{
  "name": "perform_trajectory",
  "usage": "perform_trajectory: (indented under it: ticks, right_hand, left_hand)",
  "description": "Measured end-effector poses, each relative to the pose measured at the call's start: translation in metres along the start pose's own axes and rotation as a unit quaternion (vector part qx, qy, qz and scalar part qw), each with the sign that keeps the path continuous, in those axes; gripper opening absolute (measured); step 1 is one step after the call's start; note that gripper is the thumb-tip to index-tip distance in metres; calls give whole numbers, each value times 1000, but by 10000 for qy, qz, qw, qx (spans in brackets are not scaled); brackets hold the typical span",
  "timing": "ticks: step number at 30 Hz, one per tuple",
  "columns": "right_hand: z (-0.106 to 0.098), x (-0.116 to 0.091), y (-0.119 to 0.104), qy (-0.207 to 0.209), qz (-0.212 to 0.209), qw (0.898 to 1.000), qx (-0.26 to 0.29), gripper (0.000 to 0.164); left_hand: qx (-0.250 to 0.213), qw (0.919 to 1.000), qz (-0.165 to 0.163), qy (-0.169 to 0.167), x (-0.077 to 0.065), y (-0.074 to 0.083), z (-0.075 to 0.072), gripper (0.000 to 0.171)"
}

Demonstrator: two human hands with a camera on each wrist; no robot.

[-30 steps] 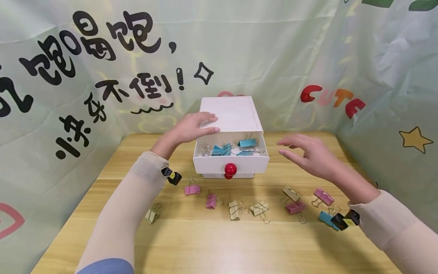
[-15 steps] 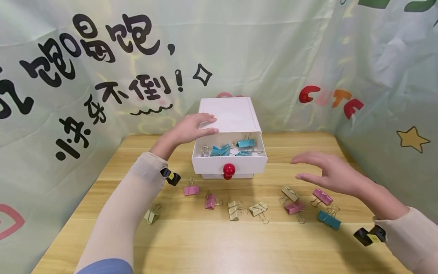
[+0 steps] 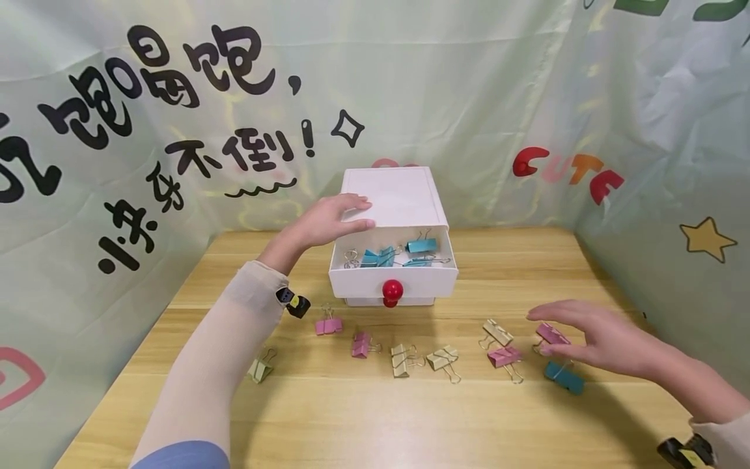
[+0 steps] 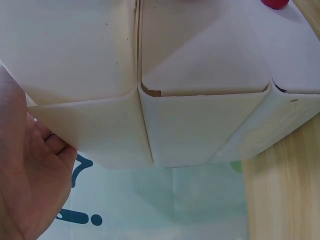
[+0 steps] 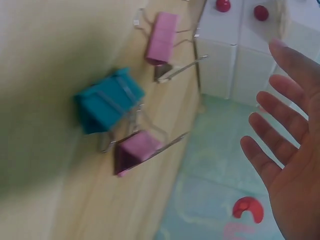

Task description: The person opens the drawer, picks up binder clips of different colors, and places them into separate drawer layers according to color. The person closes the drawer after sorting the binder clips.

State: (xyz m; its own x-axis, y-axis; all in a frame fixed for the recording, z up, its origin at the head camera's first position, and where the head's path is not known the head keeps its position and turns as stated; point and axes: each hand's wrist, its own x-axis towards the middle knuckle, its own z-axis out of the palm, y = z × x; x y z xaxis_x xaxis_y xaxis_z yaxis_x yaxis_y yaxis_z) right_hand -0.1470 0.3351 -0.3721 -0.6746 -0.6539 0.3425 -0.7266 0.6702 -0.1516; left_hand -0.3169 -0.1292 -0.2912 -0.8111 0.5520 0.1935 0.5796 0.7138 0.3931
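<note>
My left hand (image 3: 328,220) rests on the upper left edge of a white drawer box (image 3: 401,192), its fingers stretched over the top. The box's upper drawer (image 3: 357,283) is pulled out; several blue binder clips (image 3: 422,245) lie inside. My right hand (image 3: 609,342) hovers over the right of the table, fingers spread and holding nothing. Partly behind its fingers in the head view is a pink binder clip (image 3: 551,333), with a blue binder clip (image 3: 564,378) just below. Both also show in the right wrist view, apart from the palm.
A pale yellow binder clip (image 3: 497,332) and a pink one (image 3: 505,356) lie left of my right hand. More pink and yellow clips (image 3: 401,361) are scattered before the box, one beside my left sleeve (image 3: 205,365). A printed cloth (image 3: 469,98) surrounds the wooden table (image 3: 375,417).
My right hand has moved away from the drawer, rightward and toward me, to above the clips on the right. The left hand has stayed on the box.
</note>
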Motion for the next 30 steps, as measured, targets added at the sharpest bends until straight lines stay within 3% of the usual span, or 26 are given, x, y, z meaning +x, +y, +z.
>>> perform_trajectory:
  ticks: [12,20,30]
  right_hand:
    - [24,-41,13,-221,-53,9997,14,77]
    - [36,-58,21,-413,30,9990,-189,72]
    - [45,-58,28,-289,-545,9974,-384,68]
  left_hand:
    - [68,10000,42,-45,2,2,1,65]
    - [62,10000,56,-32,3,1,1,64]
    - [9,10000,52,-30,1,2,0,64]
